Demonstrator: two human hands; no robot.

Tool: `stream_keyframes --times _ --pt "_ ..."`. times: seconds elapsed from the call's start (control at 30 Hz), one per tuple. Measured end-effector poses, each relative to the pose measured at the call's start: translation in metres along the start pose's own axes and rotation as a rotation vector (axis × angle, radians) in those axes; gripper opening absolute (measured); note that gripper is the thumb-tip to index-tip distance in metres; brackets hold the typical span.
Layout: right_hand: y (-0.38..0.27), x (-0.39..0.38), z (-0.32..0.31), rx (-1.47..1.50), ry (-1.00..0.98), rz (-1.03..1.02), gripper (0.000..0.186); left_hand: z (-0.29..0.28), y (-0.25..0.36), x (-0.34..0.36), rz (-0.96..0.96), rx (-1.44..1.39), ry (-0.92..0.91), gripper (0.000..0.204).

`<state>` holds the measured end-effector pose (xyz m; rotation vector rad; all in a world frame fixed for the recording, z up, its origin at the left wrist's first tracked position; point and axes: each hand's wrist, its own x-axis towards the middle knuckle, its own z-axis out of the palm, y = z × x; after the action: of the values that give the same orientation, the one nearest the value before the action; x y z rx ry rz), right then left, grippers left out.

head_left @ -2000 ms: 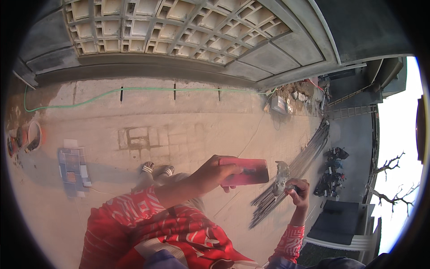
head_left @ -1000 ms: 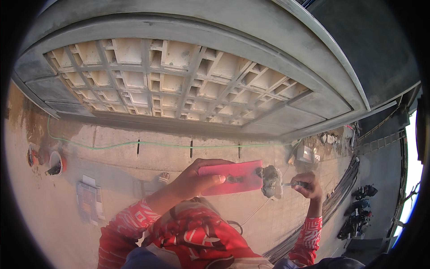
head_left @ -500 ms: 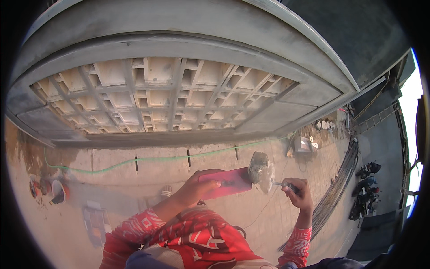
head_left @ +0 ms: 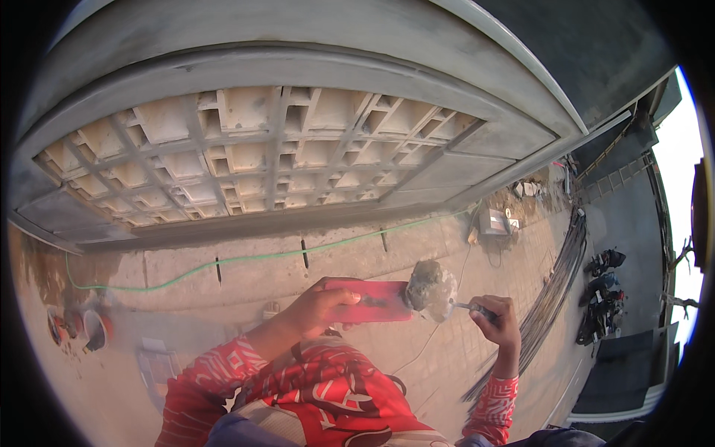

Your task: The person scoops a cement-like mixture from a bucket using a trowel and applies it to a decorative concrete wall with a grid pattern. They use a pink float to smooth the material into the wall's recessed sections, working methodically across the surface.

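Mortar, a grey, wet-looking lump [head_left: 429, 285], sits on the pale blade of a metal trowel with a dark handle [head_left: 463, 305], at the right end of a flat, red, rectangular board [head_left: 381, 301]. Lump and board end overlap in view; whether they touch, I cannot tell. The board's long axis runs roughly left to right, and the mortar lies off its far end from the left hand [head_left: 313, 307], whose thumb presses the upper face, fingers curled beneath. The right hand [head_left: 499, 322] is nearer the mortar, just right of it, its fingers wrapped around the handle, the blade pointing left toward the board.

Beyond the hands, a thin green hose [head_left: 186, 276] crosses the paved ground below a grey wall panel with a cream lattice of square recesses [head_left: 249, 153]. Long, thin rods [head_left: 550, 298] lie bundled to the right, near parked motorbikes [head_left: 600, 302].
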<state>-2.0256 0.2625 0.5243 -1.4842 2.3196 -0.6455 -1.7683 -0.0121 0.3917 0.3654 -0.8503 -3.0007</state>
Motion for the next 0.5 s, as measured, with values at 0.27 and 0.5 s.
stream_keyframes --times 0.27,0.5 --pt "0.024 -0.021 0.028 -0.004 0.177 0.133 0.014 -0.001 0.009 -0.009 0.085 -0.022 -0.070 0.047" --pt "0.035 -0.040 0.091 0.708 0.211 0.339 0.026 -0.003 -0.001 0.001 0.033 0.015 -0.055 0.053"
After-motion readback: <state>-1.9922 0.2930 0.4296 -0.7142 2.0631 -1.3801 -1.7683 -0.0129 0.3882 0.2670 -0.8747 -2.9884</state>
